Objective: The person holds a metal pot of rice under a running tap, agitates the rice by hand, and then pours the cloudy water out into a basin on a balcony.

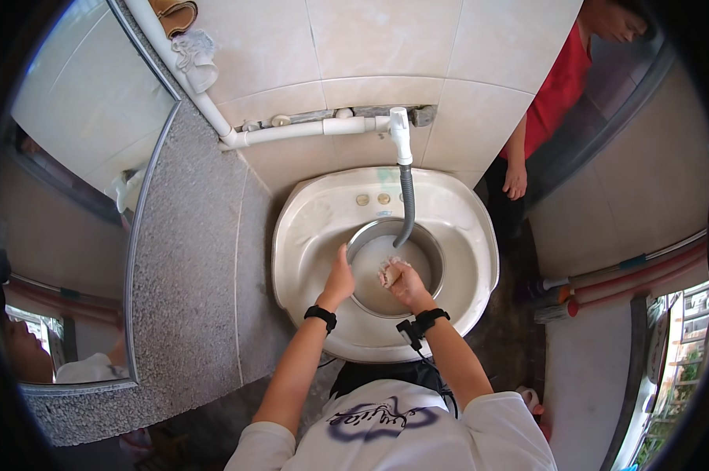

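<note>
A round metal pot [434,253] sits in the basin of a white ceramic sink [471,277]. Cloudy whitish water [371,259] fills its lower part, and what lies under the water is hidden. My left hand [338,284] holds the pot at its left rim, the thumb pointing up along the edge. Over the water, my right hand [410,288] is cupped around a clump of wet white grains [390,273], which look like rice. A grey corrugated hose [408,200] hangs from a white plastic tap [400,135], its end above the pot.
White pipes [284,134] run along the tiled wall, with a white cloth [196,62] tucked at the upper left. A mirror [78,235] leans on the speckled wall at left. Another person [552,106] in red stands at right, near several long poles [637,268].
</note>
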Demonstrator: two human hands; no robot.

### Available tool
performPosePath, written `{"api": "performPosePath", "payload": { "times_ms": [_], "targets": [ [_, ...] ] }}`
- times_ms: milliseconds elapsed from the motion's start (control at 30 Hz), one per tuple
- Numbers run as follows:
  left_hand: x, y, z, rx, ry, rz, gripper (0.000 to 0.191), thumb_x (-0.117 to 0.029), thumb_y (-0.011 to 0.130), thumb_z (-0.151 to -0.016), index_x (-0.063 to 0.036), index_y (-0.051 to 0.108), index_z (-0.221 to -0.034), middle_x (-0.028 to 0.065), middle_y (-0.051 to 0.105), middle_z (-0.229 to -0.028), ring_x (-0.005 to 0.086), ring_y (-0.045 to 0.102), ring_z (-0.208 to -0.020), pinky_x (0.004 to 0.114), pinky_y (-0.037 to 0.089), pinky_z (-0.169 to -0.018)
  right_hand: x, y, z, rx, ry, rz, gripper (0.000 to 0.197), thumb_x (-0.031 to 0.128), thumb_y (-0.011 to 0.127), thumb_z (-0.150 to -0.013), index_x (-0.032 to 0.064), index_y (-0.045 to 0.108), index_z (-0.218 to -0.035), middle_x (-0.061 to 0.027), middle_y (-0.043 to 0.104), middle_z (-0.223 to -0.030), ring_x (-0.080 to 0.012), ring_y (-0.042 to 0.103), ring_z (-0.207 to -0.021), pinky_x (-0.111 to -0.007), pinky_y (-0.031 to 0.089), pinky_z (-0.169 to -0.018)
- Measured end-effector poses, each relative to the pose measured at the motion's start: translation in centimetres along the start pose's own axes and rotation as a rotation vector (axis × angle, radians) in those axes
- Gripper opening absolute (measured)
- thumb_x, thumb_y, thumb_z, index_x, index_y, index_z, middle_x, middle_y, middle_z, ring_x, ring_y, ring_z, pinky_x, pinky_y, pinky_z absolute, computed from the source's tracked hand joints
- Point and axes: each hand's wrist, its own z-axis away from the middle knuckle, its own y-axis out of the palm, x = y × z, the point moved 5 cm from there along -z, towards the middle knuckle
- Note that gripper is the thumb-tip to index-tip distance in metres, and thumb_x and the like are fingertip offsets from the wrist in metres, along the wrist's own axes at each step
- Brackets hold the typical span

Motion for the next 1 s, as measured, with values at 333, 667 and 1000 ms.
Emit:
{"api": "performPosePath", "payload": {
  "times_ms": [333,667,1000],
  "targets": [
    [0.8,-0.2,0.3,-0.013,-0.015,0.002,0.054,-0.001,0.037,-0.081,-0.0051,0.014,-0.129,0.0319,0.036,-0.116,0.0429,0.042,-0.103,0.042,0.037,-0.087,-1.7,-2.6,-1.8,0.049,0.063,0.485,0.021,0.024,0.042,-0.088,0.0052,0.051,-0.086,-0.0034,0.049,-0.067,-0.0157,0.049,-0.056,-0.026,0.04,-0.047],
    [-0.4,-0.2,0.3,-0.027,0.039,0.046,0.053,0.0,0.036,-0.08,-0.002,0.015,-0.129,0.0289,0.037,-0.118,0.0395,0.04,-0.107,0.04,0.034,-0.09,-0.5,0.4,0.2,0.064,0.009,0.477,0.027,0.014,0.042,-0.087,0.0034,0.045,-0.113,-0.0038,0.055,-0.079,-0.014,0.053,-0.066,-0.024,0.045,-0.06],
    [-1.1,0.0,0.1,-0.01,0.008,0.059,0.051,-0.001,0.036,-0.082,-0.0025,0.016,-0.128,0.0302,0.038,-0.116,0.0411,0.041,-0.105,0.042,0.034,-0.089,-0.4,-0.4,0.3,0.369,0.278,0.306,0.025,0.015,0.041,-0.088,0.0042,0.044,-0.111,-0.0036,0.055,-0.079,-0.0118,0.054,-0.068,-0.021,0.045,-0.06]
  ]
}}
